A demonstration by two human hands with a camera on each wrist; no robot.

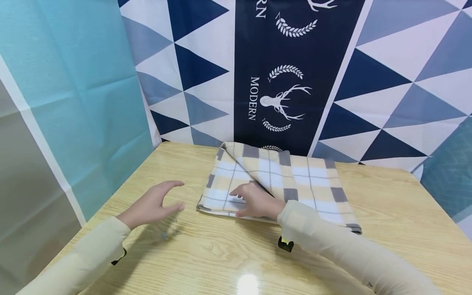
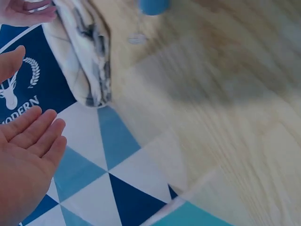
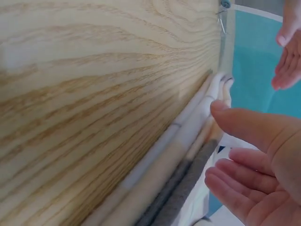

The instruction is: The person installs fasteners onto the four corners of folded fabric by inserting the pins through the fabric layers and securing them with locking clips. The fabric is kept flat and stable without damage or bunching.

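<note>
A plaid blanket point(image 1: 313, 180) in white, beige and grey lies folded on the wooden table, its upper layer turned over diagonally near the left part. My right hand point(image 1: 258, 200) hovers over the blanket's front left area, thumb and fingers apart with nothing between them. In the right wrist view, that thumb overlaps the layered folded edge point(image 3: 188, 136). Left of the blanket, my left hand point(image 1: 158, 205) is held above bare wood, fingers extended and thumb spread. The left wrist view shows its palm point(image 2: 23, 174) with nothing in it.
A small clear object with a bluish end point(image 1: 164, 235) lies on the table point(image 1: 206, 250) below my left hand. Behind the table hangs a patterned cloth point(image 1: 206, 82) with triangles and deer heads. A turquoise panel point(image 1: 92, 102) borders the left side.
</note>
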